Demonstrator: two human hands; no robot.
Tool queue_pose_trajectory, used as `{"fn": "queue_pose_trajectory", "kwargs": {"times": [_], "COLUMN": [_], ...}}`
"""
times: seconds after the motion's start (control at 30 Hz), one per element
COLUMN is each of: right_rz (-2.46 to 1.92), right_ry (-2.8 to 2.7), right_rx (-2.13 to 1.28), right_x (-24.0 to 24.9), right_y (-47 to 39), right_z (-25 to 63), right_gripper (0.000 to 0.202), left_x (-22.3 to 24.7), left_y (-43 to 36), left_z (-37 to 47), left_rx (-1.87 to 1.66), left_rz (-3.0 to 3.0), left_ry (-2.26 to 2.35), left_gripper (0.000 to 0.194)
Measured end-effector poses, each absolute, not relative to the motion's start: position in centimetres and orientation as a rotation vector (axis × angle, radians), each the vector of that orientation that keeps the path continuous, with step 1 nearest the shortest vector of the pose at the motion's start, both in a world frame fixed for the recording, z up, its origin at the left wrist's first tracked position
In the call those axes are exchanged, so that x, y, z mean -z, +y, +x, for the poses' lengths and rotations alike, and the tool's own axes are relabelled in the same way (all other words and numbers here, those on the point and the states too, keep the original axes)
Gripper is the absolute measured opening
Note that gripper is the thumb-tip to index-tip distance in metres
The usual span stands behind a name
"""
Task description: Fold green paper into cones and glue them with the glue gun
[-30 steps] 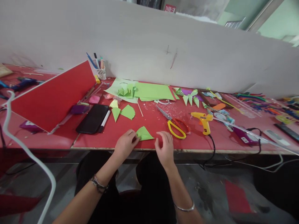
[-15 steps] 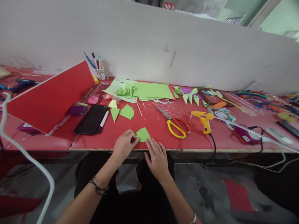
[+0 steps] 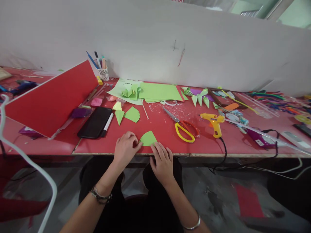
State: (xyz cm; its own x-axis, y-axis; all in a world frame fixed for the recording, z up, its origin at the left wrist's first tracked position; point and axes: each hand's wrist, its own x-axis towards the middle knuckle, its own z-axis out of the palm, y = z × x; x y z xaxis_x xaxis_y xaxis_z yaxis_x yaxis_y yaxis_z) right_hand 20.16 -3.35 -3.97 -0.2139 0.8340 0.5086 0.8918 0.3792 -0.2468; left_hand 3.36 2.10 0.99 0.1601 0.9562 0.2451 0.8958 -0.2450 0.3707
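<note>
A small green paper piece (image 3: pixel 148 138) with a curved edge lies at the table's front edge. My left hand (image 3: pixel 125 147) has its thumb and index finger at the paper's left corner, curled in a near-closed ring. My right hand (image 3: pixel 162 160) rests its fingertips on the paper's right corner, fingers extended and the thumb apart. Beyond them lie a folded green cone (image 3: pixel 119 116) and another rounded green piece (image 3: pixel 132 115). To the right are scissors (image 3: pixel 184 131) with yellow and red handles, blades apart.
A black phone (image 3: pixel 95 123) and a white marker (image 3: pixel 107 125) lie left of centre, beside a leaning red board (image 3: pixel 53 100). Green sheets (image 3: pixel 161 92) are at the back. A yellow glue gun (image 3: pixel 213 123) with its cord stands right. A white cable (image 3: pixel 31 165) crosses the left.
My left hand has shifted slightly left, and its fingers cover less of the green paper's left corner. The paper now lies flatter. The whole view has shifted slightly.
</note>
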Motion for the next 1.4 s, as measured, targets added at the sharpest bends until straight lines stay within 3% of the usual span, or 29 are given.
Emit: {"fn": "queue_pose_trajectory", "kwargs": {"times": [0.13, 0.3, 0.5, 1.0, 1.2, 1.4], "right_rz": [-1.479, -1.492, -1.502, -1.471, -1.296, -1.400], "right_ry": [-2.055, -2.076, -2.134, -1.991, -2.201, -2.488], "right_rx": [0.137, 0.146, 0.072, -0.099, -0.223, -0.041], "right_x": [4.3, 3.8, 2.1, 0.9, -0.4, -0.8], "right_y": [-3.3, -3.2, -3.1, -2.8, -1.0, -1.0], "right_z": [20.0, 19.9, 20.2, 24.2, 24.2, 21.2], "right_gripper": [0.047, 0.045, 0.040, 0.026, 0.042, 0.053], "left_x": [-1.3, -1.5, -0.9, -0.8, -1.9, -2.1], "left_y": [2.1, 1.2, -0.8, -0.7, 0.9, 0.7], "left_z": [3.0, 2.9, 1.5, 1.4, 0.6, 2.4], "left_rx": [-0.659, -0.414, -0.471, -0.555, -0.507, -0.508], "left_rz": [2.368, 2.763, 2.828, 2.740, 2.826, 2.905], "left_ry": [1.750, 1.227, 1.355, 1.456, 1.200, 1.207], "left_gripper": [0.009, 0.032, 0.043, 0.034, 0.027, 0.025]}}
